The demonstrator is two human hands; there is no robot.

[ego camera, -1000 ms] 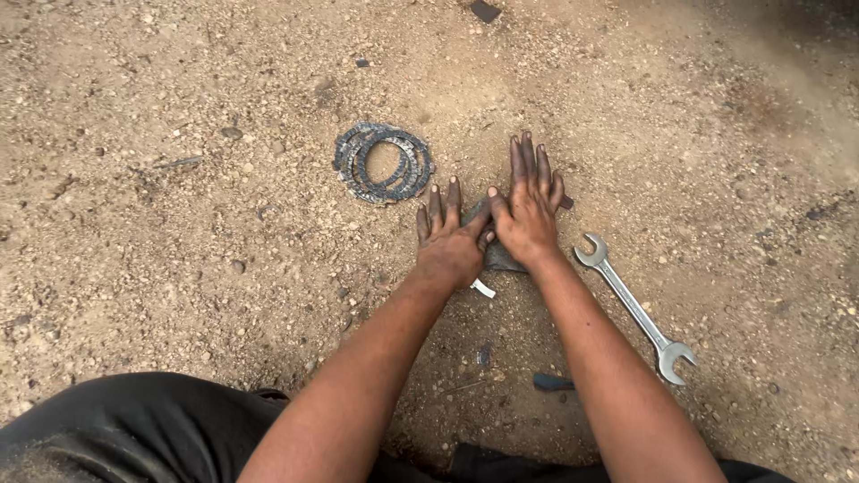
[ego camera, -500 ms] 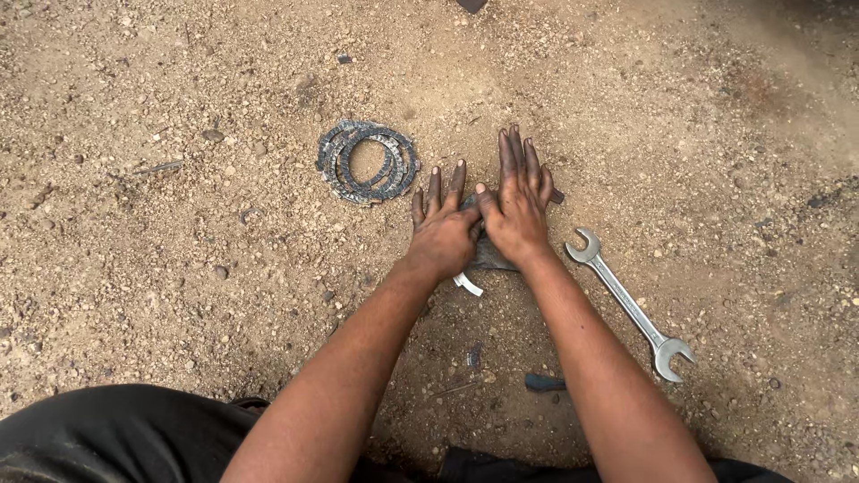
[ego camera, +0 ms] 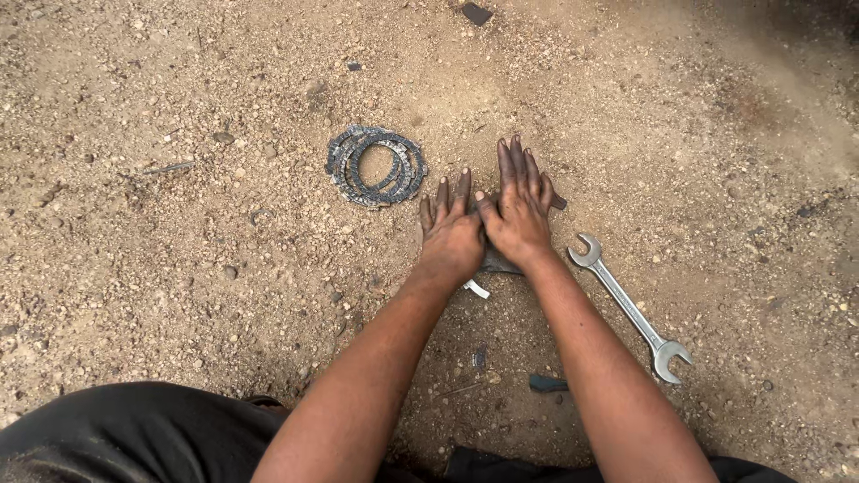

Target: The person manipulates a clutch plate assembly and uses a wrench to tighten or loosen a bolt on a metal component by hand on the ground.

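Note:
My left hand (ego camera: pixel 450 231) and my right hand (ego camera: pixel 517 207) lie flat, palms down and side by side, on a dark flat metal piece (ego camera: pixel 497 262) that rests on the sandy ground. Most of that piece is hidden under the hands; a dark corner (ego camera: pixel 558 202) shows past my right fingers. A small light metal tip (ego camera: pixel 477 289) pokes out below my left wrist. A stack of dark toothed rings (ego camera: pixel 377 165) lies just left of my left hand, apart from it. A silver double open-end wrench (ego camera: pixel 630 306) lies right of my right forearm.
The ground is loose sand and small stones all around. A small dark-green object (ego camera: pixel 547 384) lies between my forearms near my legs. A dark flat scrap (ego camera: pixel 476 13) sits at the top edge. My dark trousers (ego camera: pixel 134 434) fill the bottom left.
Both hands stay pressed flat on the dark piece and seem to have slid slightly over it. The view has shifted a little; rings and wrench lie unmoved.

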